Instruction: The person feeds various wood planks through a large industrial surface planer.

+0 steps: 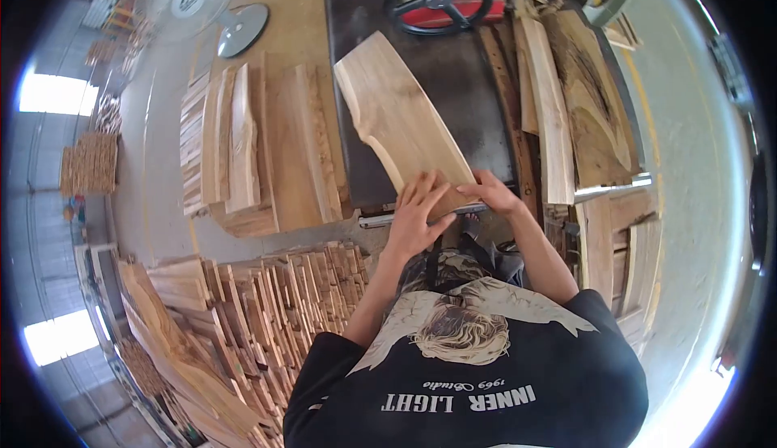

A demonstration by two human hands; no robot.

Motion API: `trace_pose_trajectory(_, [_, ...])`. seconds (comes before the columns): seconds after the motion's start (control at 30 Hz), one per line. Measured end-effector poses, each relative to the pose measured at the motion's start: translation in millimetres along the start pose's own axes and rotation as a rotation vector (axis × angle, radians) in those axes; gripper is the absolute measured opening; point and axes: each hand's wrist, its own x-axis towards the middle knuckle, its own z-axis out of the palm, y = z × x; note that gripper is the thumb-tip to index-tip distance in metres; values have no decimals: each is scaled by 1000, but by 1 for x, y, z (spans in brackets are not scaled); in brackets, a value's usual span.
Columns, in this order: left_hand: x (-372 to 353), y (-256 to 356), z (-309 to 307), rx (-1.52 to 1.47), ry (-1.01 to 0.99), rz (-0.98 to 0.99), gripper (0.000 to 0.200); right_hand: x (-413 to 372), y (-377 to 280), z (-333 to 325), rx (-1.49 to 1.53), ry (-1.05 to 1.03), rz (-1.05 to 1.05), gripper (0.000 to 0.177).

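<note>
A pale wooden board (pixel 401 112) with one wavy edge lies at a slant on a dark flat work surface (pixel 477 92). My left hand (pixel 421 215) rests on the board's near end, its fingers spread over the top face. At the near right corner, my right hand (pixel 494 193) holds the board's edge between thumb and fingers; the fingers' undersides are hidden. A metal strip (pixel 376 221) runs along the front edge of the surface, just beneath my hands.
Beyond the board is a black handwheel (pixel 438 1). Planks (pixel 303 148) lie to the left, and more slabs (pixel 587 100) to the right. A fan (pixel 188 0) stands at the upper left. Stacked boards (pixel 275 310) fill the lower left.
</note>
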Motion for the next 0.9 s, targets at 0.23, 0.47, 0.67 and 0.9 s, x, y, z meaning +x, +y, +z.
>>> trace_pose_trajectory(0.23, [35,-39,65,163,218,-180,70,-61,110,34,592,194,88,61])
trace_pose_trajectory(0.47, [79,-17,112,99,235,-70,74,-86,145,26,1045,443,13,47])
trace_pose_trajectory(0.67, [115,-17,118,-8,272,-76,74,-89,148,31,712,440,82,39])
trace_pose_trajectory(0.9, [166,-44,108,3,318,-30,73,-49,32,42,-457,851,-260,15])
